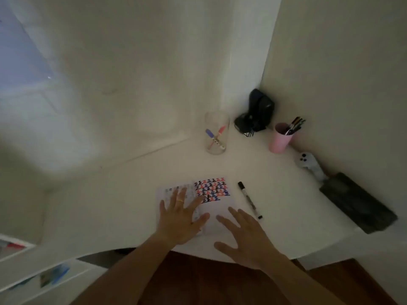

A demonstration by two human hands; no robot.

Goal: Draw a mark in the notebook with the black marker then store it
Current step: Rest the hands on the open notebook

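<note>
An open notebook (214, 195) lies on the white desk (110, 205), its right page filled with rows of black, red and blue marks. My left hand (181, 219) rests flat on the left page, fingers spread, a ring on one finger. Hovering over the notebook's near right corner is my right hand (244, 236), fingers apart and holding nothing. The black marker (250, 200) lies capped on the desk just right of the notebook, a short way beyond my right fingertips. A clear glass (216, 134) holding a blue and a red marker stands at the back.
A pink cup (280, 139) of pens stands at the back right beside a black device (256, 113) in the corner. A white controller (309, 165) and a long black case (357, 202) lie along the right wall. White shelves (33, 276) sit at lower left.
</note>
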